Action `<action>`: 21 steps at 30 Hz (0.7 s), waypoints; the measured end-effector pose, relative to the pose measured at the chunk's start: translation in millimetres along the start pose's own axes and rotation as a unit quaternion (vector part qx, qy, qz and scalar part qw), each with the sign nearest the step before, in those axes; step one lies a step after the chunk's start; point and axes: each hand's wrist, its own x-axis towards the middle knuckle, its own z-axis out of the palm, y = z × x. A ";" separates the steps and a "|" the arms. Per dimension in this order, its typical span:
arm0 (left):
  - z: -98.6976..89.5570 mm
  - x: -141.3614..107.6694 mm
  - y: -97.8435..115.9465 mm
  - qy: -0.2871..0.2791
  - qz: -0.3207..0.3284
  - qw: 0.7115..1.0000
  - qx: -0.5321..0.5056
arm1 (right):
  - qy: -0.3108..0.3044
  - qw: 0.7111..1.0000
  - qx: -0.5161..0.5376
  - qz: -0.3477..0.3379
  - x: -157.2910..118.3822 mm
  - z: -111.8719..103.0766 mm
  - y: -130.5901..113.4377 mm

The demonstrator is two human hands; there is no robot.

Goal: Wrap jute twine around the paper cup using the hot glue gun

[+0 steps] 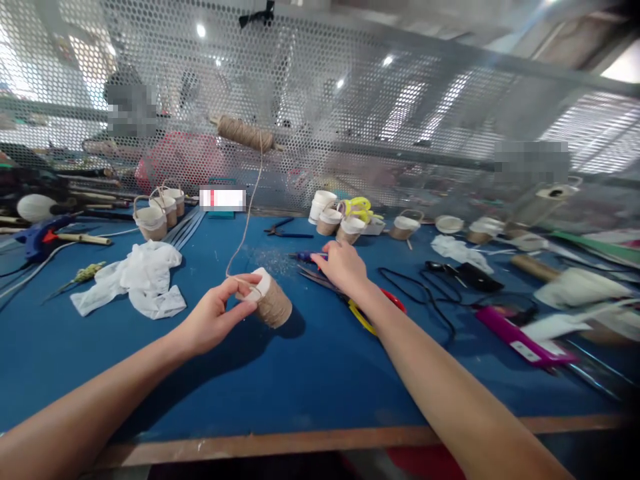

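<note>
My left hand (215, 313) is closed around the white rim of a small cup (274, 303) wrapped in brown twine. The cup is tilted, its wrapped side toward the right. A loose strand of twine (245, 227) runs from my left fingers up to a spool of twine (245, 132) mounted on the mesh panel. Beyond the cup, my right hand (344, 265) has its thumb and fingers closed on a blue pen-shaped tool (304, 256) lying low over the table. Under my right wrist lie scissors (361, 316) with yellow and red handles, partly hidden by the forearm.
Several twine-wrapped cups (327, 221) stand along the back, some with handles. Pliers (287, 232) lie near the middle. White cloth (137, 277) and a blue glue gun (43, 237) are at left. A black cord (425, 297) and a purple tool (520, 337) lie at right.
</note>
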 end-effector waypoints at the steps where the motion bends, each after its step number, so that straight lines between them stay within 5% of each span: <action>1: 0.4 -0.2 -0.2 0.000 -0.001 1.000 0.001 | -0.004 0.999 0.007 -0.035 -10.8 -3.7 -13.5; 6: 2.5 -0.9 3.4 -0.009 -0.008 0.999 0.031 | -0.056 0.952 0.017 -0.301 -64.0 -10.6 -80.3; 8: 3.0 -1.0 6.7 -0.009 -0.021 0.999 0.045 | -0.053 0.943 -0.005 -0.328 -71.4 -8.8 -92.6; 11: 3.2 -1.5 11.4 -0.015 -0.028 0.999 0.013 | -0.051 0.950 0.035 -0.307 -67.0 -10.6 -90.8; 16: 4.0 -3.9 15.1 -0.040 -0.042 0.990 -0.127 | -0.112 0.938 0.274 -0.180 -55.6 -22.4 -64.6; 21: 7.2 -7.1 19.0 -0.054 -0.064 0.976 -0.201 | -0.121 0.933 0.311 -0.134 -60.0 -20.6 -44.9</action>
